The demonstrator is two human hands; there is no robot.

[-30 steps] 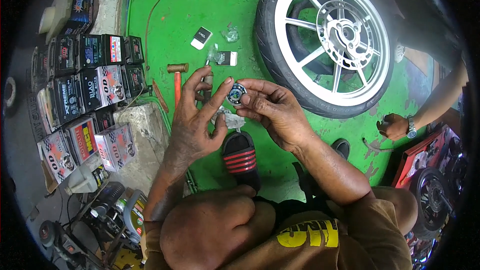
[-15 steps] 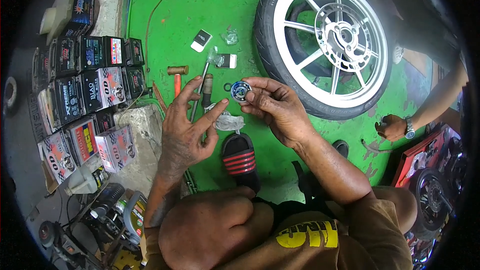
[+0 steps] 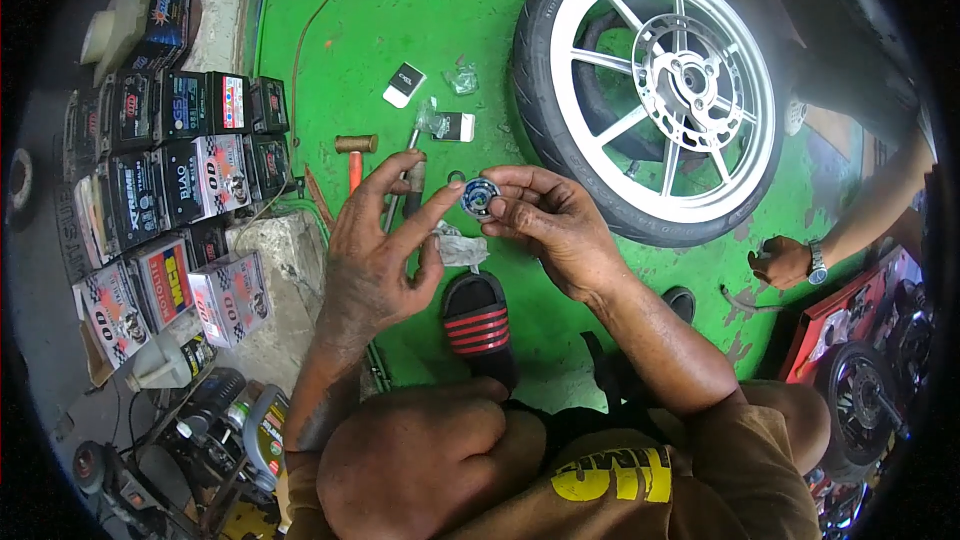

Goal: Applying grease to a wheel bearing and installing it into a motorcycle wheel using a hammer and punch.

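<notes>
My right hand (image 3: 555, 230) pinches a small ball bearing (image 3: 479, 199) between thumb and fingers, face up. My left hand (image 3: 385, 235) has its fingers spread, with the index fingertip at the bearing's left edge. Beyond my hands lie a mallet (image 3: 355, 144) with an orange handle, a metal rod (image 3: 413, 138) and a crumpled pale rag (image 3: 460, 250). Farther up are two small boxes (image 3: 404, 85) and clear plastic wrappers (image 3: 461, 78). A small dark ring lies partly hidden behind my fingers.
A white motorcycle wheel (image 3: 645, 100) lies on the green floor (image 3: 330, 70). Stacked batteries (image 3: 180, 140), bottles (image 3: 265, 425) and a concrete ledge (image 3: 285, 250) are at left. At right are another person's hand (image 3: 782, 262), a red box (image 3: 830, 315) and more wheels (image 3: 855, 405). A black sandal (image 3: 475, 320) is below.
My left index finger drew away from the bearing, then moved back to its edge. My right hand has shifted slightly downward and tilted the bearing, still holding it.
</notes>
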